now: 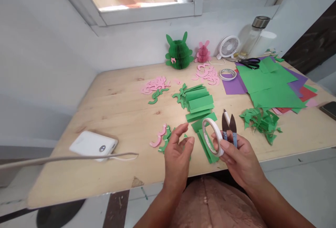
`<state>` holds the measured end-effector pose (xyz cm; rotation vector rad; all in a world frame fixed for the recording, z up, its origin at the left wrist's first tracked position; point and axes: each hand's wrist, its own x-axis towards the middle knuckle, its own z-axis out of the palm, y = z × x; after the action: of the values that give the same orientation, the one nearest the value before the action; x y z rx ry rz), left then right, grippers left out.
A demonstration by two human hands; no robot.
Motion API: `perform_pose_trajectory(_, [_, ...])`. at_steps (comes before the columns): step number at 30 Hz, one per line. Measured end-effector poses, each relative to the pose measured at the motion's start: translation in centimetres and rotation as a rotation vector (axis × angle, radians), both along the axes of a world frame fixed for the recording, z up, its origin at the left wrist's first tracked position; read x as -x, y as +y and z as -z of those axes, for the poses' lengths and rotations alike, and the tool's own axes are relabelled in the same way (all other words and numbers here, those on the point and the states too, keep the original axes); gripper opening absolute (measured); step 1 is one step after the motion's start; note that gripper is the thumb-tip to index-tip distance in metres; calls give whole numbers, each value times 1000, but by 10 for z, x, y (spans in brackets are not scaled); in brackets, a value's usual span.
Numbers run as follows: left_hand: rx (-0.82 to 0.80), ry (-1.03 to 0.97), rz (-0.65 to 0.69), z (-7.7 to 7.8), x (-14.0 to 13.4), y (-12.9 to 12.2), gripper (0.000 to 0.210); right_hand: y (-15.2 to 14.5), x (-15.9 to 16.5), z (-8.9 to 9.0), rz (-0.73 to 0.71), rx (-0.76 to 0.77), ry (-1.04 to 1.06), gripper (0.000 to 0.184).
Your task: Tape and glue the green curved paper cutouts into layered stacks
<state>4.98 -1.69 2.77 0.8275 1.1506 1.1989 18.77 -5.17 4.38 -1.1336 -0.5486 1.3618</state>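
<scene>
My right hand (240, 158) grips a roll of double-sided tape (218, 135) between thumb and fingers. In the same hand is a pair of scissors (229, 125), its dark blades pointing away from me and slightly apart. My left hand (180, 151) holds nothing that I can see; its fingers are curled, with the thumb apart from them. Beside it lie a wavy pink paper strip (159, 137) and wavy green pieces (163, 144) with white patches, partly hidden by the hand. Folded green paper strips (201, 104) lie beyond and under the tape.
Pink cutouts (156, 84) and green scraps (262, 121) lie about the wooden table (118, 116). Coloured sheets (273, 81) with black scissors (249, 63) are at right. A green paper figure (179, 54), fan (229, 47) and bottle (253, 39) stand behind; a power bank (91, 144) lies left.
</scene>
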Motion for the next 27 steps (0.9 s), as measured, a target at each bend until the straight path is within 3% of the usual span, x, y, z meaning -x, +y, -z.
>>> perform_pose_trajectory(2, [-165, 134, 65, -6, 6, 4, 21, -2, -7, -1, -72, 9, -39, 21])
perform_pose_trajectory(5, [-295, 213, 203, -19, 15, 13, 22, -4, -19, -2, -199, 13, -85, 23])
perform_pose_trajectory(9, [-210, 163, 471, -29, 22, 22, 24, 1, -34, -3, -347, 14, -114, 27])
perform_pose_trajectory(12, [-117, 112, 575, -28, 23, 21, 21, 10, -42, -1, -356, -5, -148, 28])
perform_pose_trajectory(14, [-71, 61, 567, -24, 23, 18, 19, 17, -44, 3, -274, -5, -228, 26])
perform_pose_trajectory(17, [-55, 67, 483, -17, 21, 11, 17, 24, -44, 9, 35, 19, -382, 25])
perform_pose_trajectory(20, [-82, 148, 381, -9, 18, 5, 16, 22, -38, 12, 237, 10, -346, 21])
perform_pose_trajectory(27, [-138, 230, 340, 0, 7, -4, 14, 6, -7, 12, 103, 101, -110, 26])
